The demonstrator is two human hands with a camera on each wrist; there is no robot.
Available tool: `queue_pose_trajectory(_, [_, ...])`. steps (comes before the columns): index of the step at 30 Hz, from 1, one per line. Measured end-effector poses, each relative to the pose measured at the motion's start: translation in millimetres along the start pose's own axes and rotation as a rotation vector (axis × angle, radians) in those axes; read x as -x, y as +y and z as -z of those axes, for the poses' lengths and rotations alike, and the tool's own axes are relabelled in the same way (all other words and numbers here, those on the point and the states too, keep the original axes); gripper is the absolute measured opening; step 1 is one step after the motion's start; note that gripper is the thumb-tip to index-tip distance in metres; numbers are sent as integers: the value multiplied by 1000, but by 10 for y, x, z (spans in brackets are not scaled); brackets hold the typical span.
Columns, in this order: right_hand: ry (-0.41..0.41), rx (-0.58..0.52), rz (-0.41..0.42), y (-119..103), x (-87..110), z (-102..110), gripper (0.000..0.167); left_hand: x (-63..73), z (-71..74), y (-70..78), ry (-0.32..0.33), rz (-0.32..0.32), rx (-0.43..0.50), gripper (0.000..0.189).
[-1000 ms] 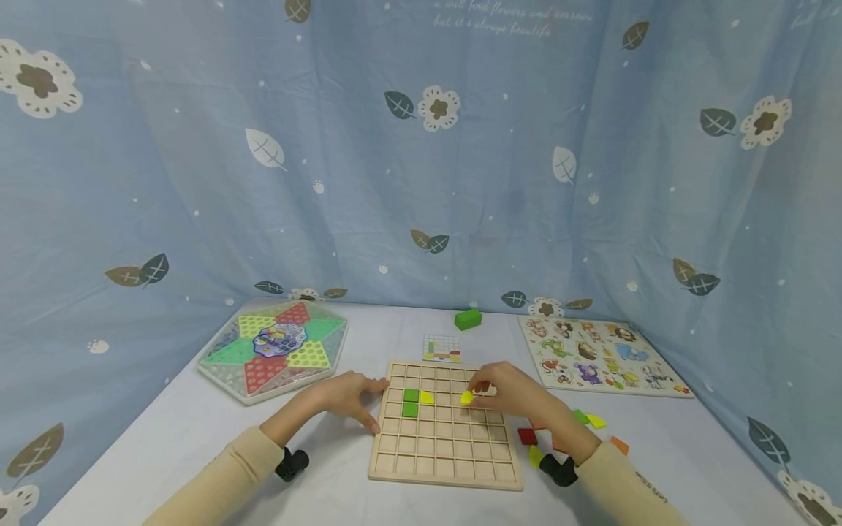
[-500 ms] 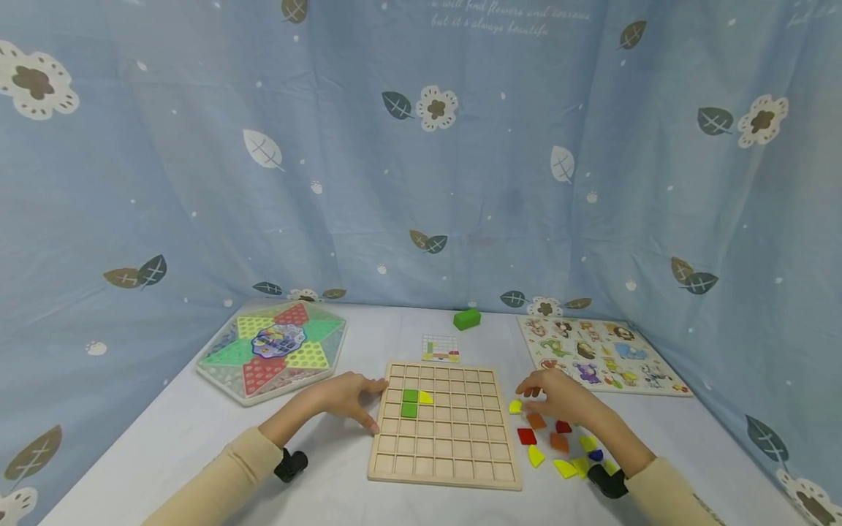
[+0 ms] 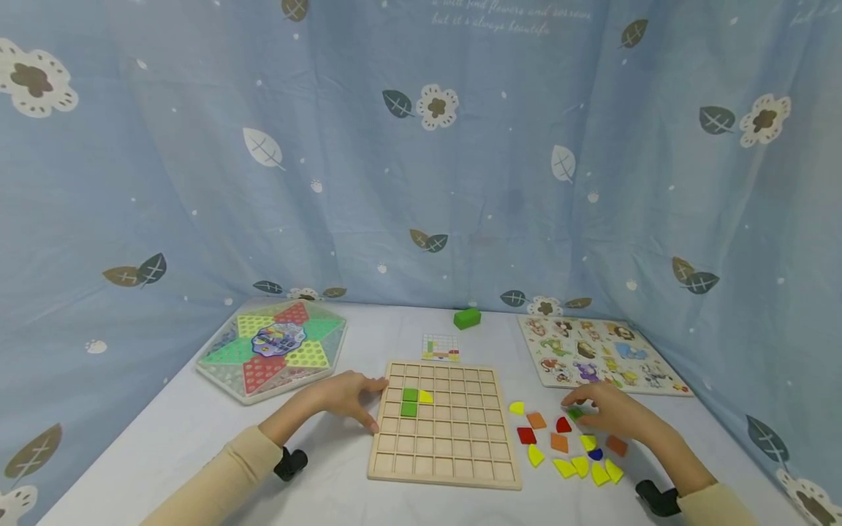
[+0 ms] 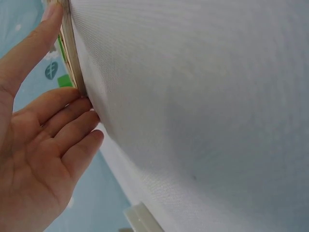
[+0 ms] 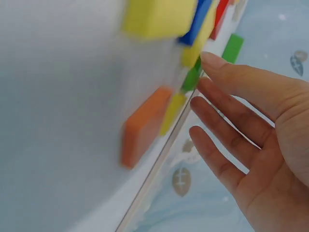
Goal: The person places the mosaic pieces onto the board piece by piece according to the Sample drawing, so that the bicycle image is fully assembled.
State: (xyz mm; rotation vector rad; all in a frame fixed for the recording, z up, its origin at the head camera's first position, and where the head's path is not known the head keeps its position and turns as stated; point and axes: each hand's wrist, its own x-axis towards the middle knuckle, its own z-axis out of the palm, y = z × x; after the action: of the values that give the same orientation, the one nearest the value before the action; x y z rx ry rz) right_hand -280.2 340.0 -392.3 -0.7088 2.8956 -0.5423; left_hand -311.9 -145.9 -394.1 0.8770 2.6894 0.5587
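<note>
In the head view my left hand (image 3: 347,400) rests at the left edge of a wooden grid board (image 3: 454,473), thumb and fingertips spread along it. The left wrist view shows those fingers fairly straight against the board's side (image 4: 72,53). Two green squares (image 3: 409,409) and a yellow quarter-round piece (image 3: 426,397) lie in the grid. My right hand (image 3: 615,411) is over the loose pieces, its thumb and forefinger apart on either side of a green piece (image 3: 575,413). The right wrist view has the fingertips right at that green piece (image 5: 191,79).
Loose yellow (image 3: 564,468), red (image 3: 526,435), orange (image 3: 559,443) and blue (image 3: 595,454) pieces lie right of the board. A patterned card (image 3: 441,348) and green block (image 3: 467,318) stand behind it. A star game board (image 3: 279,351) is left, an animal puzzle (image 3: 592,354) right.
My right hand has moved right from the board, letting go of a yellow piece beside it, then on to the green piece. My left hand has stayed at the board's edge.
</note>
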Motion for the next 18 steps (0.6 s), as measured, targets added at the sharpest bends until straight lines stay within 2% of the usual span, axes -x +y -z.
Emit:
queue_pose_trajectory(5, [6, -12, 36, 122, 47, 12, 24, 0, 0, -7, 2, 6, -5, 87])
queue_pose_trajectory(10, [22, -2, 46, 147, 36, 7, 22, -3, 2, -4, -1, 7, -3, 87])
queue_pose_trajectory(13, [35, 23, 26, 116, 15, 5, 21, -3, 4, 2, -3, 3, 2, 86])
queue_pose_trajectory(18, [73, 61, 62, -13, -56, 28, 21, 0, 7, 11, 0, 3, 2, 85])
